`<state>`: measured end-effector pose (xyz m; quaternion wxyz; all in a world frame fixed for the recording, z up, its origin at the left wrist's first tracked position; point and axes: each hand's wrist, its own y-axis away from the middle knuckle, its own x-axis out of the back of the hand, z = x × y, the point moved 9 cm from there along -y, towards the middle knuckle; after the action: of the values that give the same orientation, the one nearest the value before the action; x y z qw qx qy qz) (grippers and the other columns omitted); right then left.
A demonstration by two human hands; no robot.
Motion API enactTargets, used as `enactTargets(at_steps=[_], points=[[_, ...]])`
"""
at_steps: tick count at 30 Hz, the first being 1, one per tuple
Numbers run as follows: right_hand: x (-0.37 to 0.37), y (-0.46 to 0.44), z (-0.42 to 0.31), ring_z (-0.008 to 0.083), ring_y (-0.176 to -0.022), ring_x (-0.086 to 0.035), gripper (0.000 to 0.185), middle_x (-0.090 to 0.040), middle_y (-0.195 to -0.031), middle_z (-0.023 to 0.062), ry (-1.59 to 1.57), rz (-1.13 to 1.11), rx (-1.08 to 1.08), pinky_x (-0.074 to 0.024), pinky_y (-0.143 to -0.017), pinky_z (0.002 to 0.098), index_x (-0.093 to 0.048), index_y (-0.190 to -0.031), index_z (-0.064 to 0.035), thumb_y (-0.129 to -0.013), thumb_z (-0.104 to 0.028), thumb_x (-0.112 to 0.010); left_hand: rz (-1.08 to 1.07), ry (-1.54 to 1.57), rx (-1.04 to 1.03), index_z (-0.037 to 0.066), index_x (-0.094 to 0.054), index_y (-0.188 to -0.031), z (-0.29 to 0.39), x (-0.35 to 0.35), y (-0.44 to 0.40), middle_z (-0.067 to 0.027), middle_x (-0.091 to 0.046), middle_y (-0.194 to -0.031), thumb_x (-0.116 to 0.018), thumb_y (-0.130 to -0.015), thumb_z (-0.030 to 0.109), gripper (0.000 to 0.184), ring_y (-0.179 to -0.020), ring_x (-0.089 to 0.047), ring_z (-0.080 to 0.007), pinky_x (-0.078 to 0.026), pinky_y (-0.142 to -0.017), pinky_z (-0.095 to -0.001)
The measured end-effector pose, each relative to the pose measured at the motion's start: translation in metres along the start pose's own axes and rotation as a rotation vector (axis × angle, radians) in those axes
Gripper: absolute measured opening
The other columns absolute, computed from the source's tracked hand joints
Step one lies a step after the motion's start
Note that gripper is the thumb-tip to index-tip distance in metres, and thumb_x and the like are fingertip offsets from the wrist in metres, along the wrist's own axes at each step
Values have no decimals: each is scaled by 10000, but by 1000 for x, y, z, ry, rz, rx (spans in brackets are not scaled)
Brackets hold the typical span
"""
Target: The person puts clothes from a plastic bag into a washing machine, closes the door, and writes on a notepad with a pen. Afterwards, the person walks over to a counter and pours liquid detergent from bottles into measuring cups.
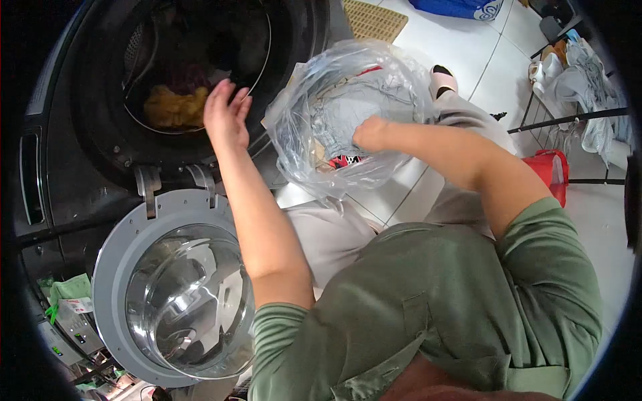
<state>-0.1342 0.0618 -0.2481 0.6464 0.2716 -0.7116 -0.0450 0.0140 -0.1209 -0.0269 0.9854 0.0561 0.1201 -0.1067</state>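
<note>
The gray cloth (344, 107) in the bag (291, 144), seemingly soft, light and best bunched by a fold, met the right hand (372, 134), its grip unclear, while the left hand (229, 119) hung loosely spread by the washer (87, 194).

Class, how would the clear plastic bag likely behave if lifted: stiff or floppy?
The bag is probably floppy, its film being wrinkled. It may sag under the cloth bunched inside. With its mouth wide open, contents might spill if it tips.
</note>
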Motion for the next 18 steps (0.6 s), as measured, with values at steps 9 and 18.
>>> enactTargets(at_steps=[9,18], points=[[85,2,-5,314,-891,-673,235,-682,-1012,152,-381,266,-124,-534,-730,455,-690,-960,-91,-777,-224,-622,-131,-95,-4,22,-575,-1167,-10,-16,4,-107,-644,-1062,-607,-924,207,307,-876,-652,-220,-531,-777,-334],[134,-3,19,226,-679,-569,198,-641,-767,85,-564,265,52,-466,-651,404,-636,-802,-51,-793,-243,-683,-211,-263,22,33,-564,-1208,-3,-18,16,-108,-634,-1113,-571,-953,303,371,-921,-647,-220,-517,-815,-342]])
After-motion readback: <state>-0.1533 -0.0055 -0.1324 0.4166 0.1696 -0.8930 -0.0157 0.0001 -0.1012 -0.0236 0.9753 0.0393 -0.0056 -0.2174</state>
